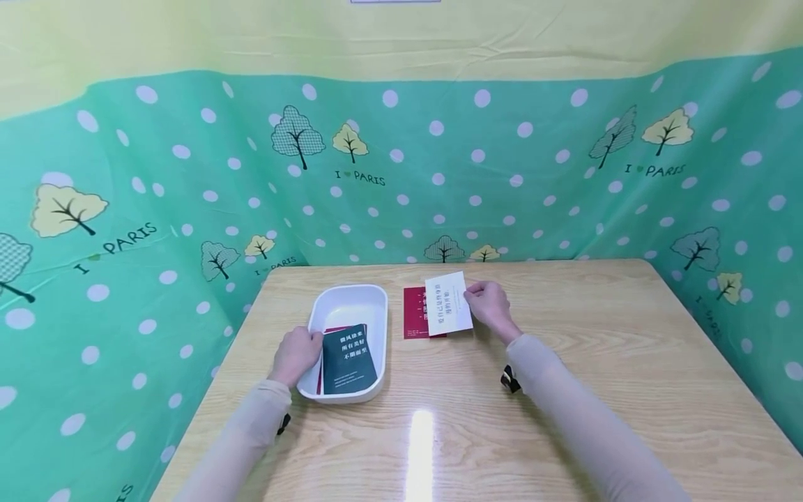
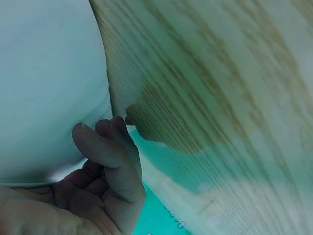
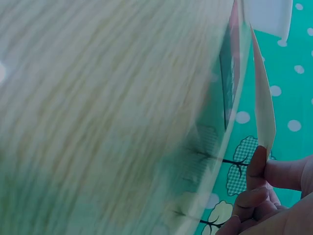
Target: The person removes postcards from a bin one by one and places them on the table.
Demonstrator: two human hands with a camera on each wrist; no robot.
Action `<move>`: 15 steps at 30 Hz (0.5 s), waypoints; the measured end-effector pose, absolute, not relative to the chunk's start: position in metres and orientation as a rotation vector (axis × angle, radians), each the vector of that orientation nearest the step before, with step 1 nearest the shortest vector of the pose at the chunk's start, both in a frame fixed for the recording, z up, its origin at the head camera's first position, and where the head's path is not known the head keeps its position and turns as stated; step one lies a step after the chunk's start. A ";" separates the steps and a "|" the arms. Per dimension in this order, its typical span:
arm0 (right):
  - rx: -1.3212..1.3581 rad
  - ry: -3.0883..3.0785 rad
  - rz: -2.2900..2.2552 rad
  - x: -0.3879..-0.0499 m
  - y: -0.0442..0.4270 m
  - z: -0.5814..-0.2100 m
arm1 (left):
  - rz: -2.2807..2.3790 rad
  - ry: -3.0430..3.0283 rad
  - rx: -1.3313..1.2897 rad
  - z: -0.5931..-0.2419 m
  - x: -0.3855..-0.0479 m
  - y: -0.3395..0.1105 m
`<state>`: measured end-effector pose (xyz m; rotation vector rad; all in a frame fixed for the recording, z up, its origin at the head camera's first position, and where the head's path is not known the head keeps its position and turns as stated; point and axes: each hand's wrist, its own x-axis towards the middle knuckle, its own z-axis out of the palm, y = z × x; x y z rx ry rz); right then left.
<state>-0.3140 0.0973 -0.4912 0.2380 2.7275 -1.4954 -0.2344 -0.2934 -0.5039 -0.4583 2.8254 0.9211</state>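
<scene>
A white card (image 1: 448, 305) with dark printed characters is pinched at its right edge between the thumb and fingers of my right hand (image 1: 491, 304). The right wrist view shows the same card (image 3: 265, 105) nearly edge-on, raised off the table. Partly covered by it, a red card (image 1: 415, 317) lies on the table. My left hand (image 1: 297, 354) grips the left side of a white plastic basin (image 1: 351, 294); fingers and thumb curl at its wall in the left wrist view. Inside the basin, a dark green card (image 1: 348, 366) overlaps a red one and a pale one.
Under everything is a light wood-grain table (image 1: 564, 348), with a bright light reflection near its front. A green and yellow patterned cloth (image 1: 433, 174) hangs behind the table and along its sides.
</scene>
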 end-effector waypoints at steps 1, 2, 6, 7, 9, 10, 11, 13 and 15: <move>0.238 2.732 -1.490 -0.315 0.098 -0.492 | 0.922 2.826 -0.459 -0.504 -0.234 -0.293; 0.238 2.737 -1.484 -0.316 0.099 -0.493 | 0.921 2.828 -0.459 -0.503 -0.234 -0.293; 0.252 2.750 -1.463 -0.318 0.102 -0.496 | 0.921 2.827 -0.463 -0.502 -0.234 -0.293; 0.253 2.753 -1.455 -0.319 0.103 -0.497 | 0.920 2.825 -0.466 -0.502 -0.234 -0.293; 0.255 2.755 -1.439 -0.319 0.103 -0.499 | 0.926 2.815 -0.472 -0.502 -0.234 -0.293; 0.254 2.759 -1.428 -0.320 0.104 -0.500 | 0.932 2.810 -0.476 -0.502 -0.234 -0.294; 0.253 2.760 -1.422 -0.320 0.104 -0.502 | 0.934 2.807 -0.477 -0.503 -0.233 -0.294; 0.252 2.759 -1.417 -0.320 0.105 -0.503 | 0.936 2.807 -0.476 -0.504 -0.233 -0.294; 0.252 2.761 -1.412 -0.320 0.105 -0.504 | 0.936 2.810 -0.473 -0.504 -0.233 -0.294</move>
